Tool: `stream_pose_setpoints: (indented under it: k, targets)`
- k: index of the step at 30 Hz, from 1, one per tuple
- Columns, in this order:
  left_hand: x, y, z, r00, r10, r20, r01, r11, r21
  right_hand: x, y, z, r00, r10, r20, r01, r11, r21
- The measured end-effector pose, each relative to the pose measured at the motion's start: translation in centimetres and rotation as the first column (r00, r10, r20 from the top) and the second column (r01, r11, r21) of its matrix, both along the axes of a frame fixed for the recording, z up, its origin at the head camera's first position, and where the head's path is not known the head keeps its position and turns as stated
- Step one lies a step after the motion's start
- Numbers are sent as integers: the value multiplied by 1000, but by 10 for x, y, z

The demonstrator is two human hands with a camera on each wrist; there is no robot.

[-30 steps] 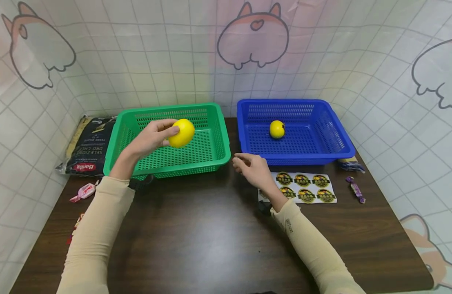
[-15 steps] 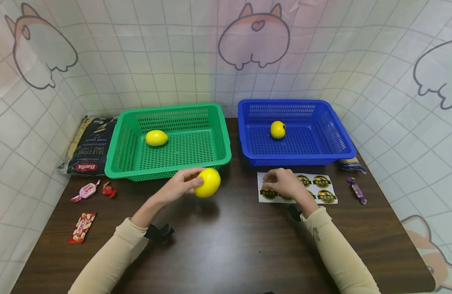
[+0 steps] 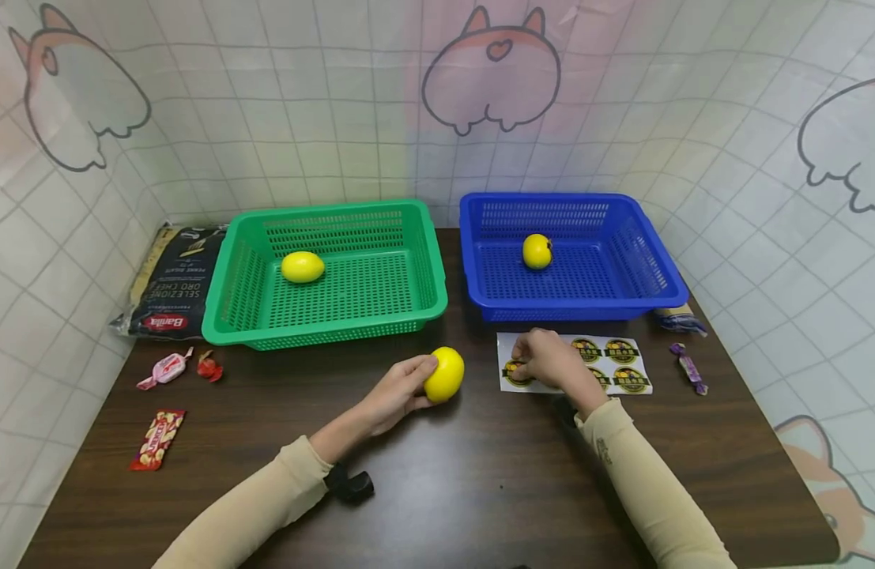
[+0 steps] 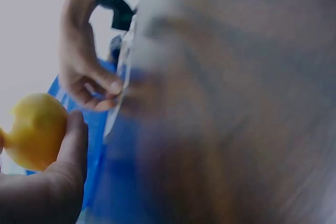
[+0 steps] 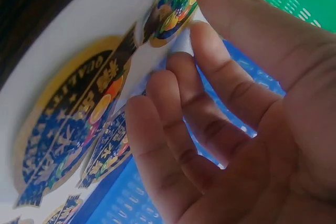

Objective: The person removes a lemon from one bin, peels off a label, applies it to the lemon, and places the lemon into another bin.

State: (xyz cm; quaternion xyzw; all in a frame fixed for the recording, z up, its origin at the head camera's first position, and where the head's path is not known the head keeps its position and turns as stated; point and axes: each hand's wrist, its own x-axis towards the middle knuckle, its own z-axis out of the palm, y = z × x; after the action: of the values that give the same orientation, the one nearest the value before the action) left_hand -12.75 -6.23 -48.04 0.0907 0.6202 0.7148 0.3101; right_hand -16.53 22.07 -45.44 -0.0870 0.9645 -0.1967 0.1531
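My left hand [image 3: 394, 395] holds a yellow lemon [image 3: 444, 374] between thumb and fingers, just above the table and left of a white sticker sheet [image 3: 507, 344]. In the left wrist view the lemon [image 4: 39, 129] shows a small nub at its left. My right hand [image 3: 551, 359] is over the sheet's left part, its fingers bent and its thumb apart from the index finger. Round black-and-gold stickers [image 5: 79, 114] with fruit pictures fill the sheet in the right wrist view. The fingertips are at the sheet; whether a sticker edge is lifted cannot be made out.
A green basket [image 3: 323, 330] with another lemon [image 3: 303, 267] stands at back left; a blue basket [image 3: 579, 303] with a round yellow fruit [image 3: 537, 251] at back right. A pasta bag [image 3: 177, 284], wrapped candies [image 3: 168, 369], a red snack packet [image 3: 158, 439] and a purple candy [image 3: 688, 368] lie around.
The left hand has carried the lemon from over the green basket rightward and down towards the sheet. The right hand moved right onto the stickers, then stayed nearly still.
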Motion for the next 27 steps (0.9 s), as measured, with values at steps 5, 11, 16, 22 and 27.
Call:
stream_pose_setpoints:
  k: [5,11,16,22,27]
  targets:
    - [6,7,-12,998,-7,60,6,1000,14,0,-2,-2,1000,-6,0,6,1000,4]
    - [12,13,-18,996,-18,87,17,1000,16,4,-4,-4,1000,4,-28,-5,1000,-15]
    - [14,17,-16,996,-21,89,19,1000,19,5,-5,-3,996,54,-77,-54,999,2]
    - [13,15,-13,996,-9,93,5,999,48,9,-1,22,992,90,-91,-97,993,-69]
    - [9,15,-10,998,-20,65,16,999,51,17,-3,56,989,96,-111,-127,940,-315]
